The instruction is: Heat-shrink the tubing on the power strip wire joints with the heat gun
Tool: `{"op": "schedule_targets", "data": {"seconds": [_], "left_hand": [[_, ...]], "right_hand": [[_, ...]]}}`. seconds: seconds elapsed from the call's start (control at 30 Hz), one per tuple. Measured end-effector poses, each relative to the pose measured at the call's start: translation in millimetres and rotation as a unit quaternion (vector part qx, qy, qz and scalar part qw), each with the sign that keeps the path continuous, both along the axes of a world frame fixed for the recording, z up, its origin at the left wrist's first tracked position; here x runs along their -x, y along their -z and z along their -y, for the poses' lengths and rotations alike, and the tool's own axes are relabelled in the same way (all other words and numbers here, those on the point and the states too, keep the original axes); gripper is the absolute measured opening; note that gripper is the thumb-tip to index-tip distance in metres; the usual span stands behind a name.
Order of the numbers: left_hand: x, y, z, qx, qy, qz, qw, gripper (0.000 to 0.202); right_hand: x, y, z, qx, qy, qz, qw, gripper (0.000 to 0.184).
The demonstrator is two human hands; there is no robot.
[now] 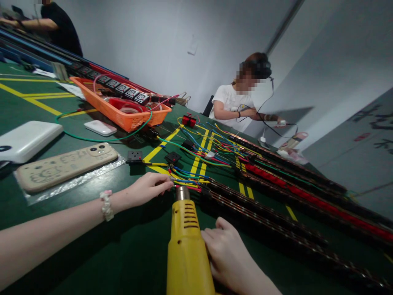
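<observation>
My right hand (pixel 225 248) is wrapped round a yellow heat gun (pixel 187 250), whose metal nozzle (pixel 182 193) points away from me at a bundle of coloured wires. My left hand (pixel 150 187) pinches the ends of wires (pixel 184 184) just left of the nozzle; which strands it holds is partly hidden by the fingers. Those blue, yellow and red wires run into a long dark strip (pixel 239 205) lying to the right. Beyond my left hand sit a black socket module (pixel 134 156) and a second black module (pixel 173 157).
At left lie a phone in a beige case (pixel 67 166), a white power bank (pixel 30 139) and a small white case (pixel 100 127). An orange basket (pixel 129 121) holds parts and wire. More strips with red lengths (pixel 276 180) stretch right. Two people sit beyond the table.
</observation>
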State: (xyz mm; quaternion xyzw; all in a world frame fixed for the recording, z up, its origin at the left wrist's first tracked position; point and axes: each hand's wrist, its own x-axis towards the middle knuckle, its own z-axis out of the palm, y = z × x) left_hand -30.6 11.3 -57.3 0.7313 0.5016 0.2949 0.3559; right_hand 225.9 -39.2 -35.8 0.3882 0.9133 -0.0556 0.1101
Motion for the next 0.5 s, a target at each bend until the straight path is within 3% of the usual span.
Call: {"op": "schedule_targets", "data": {"seconds": [0.27,0.5], "left_hand": [[-1,2.0,-19,-0.022,0.005,0.028,0.999,0.046],[2,6.9,-21,-0.015,0.005,0.040,0.999,0.047]], "right_hand": [[19,-2.1,-15,-0.038,-0.015,-0.006,0.999,0.020],[19,-3.1,-17,-0.077,-0.020,-0.028,0.996,0.017]]}}
